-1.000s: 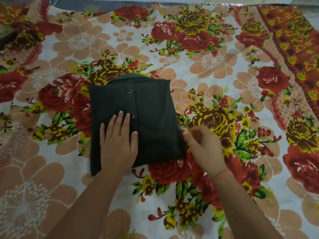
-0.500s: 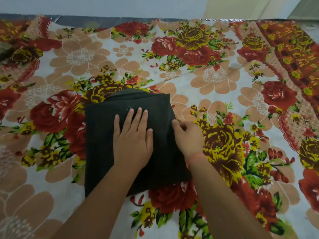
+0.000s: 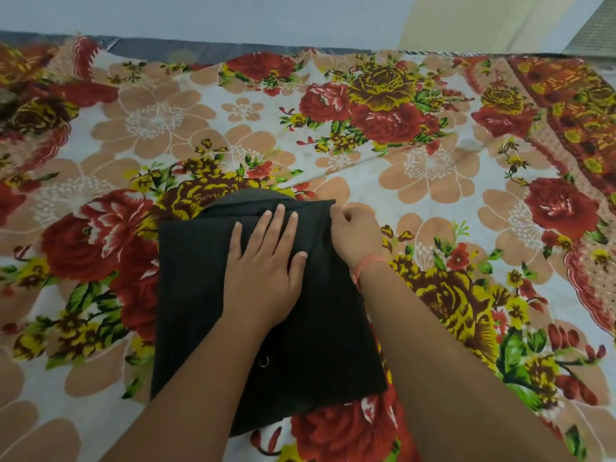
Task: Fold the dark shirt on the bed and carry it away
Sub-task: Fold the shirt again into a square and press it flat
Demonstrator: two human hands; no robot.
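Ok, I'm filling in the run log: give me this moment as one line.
stage: folding | dark shirt: folded, flat on bedsheet | left hand: pressing flat on shirt | right hand: pinching far right corner

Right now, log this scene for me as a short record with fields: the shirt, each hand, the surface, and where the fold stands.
shirt: dark shirt, folded into a rough rectangle, lying flat
left: left hand flat on the shirt, fingers straight, pressing down
right: right hand at the shirt's far right corner, fingers curled, pinching the edge
surface: floral bedsheet under the shirt
detail: metal snap ring showing on the shirt beside the left forearm
stage: folded, not yet lifted off the bed
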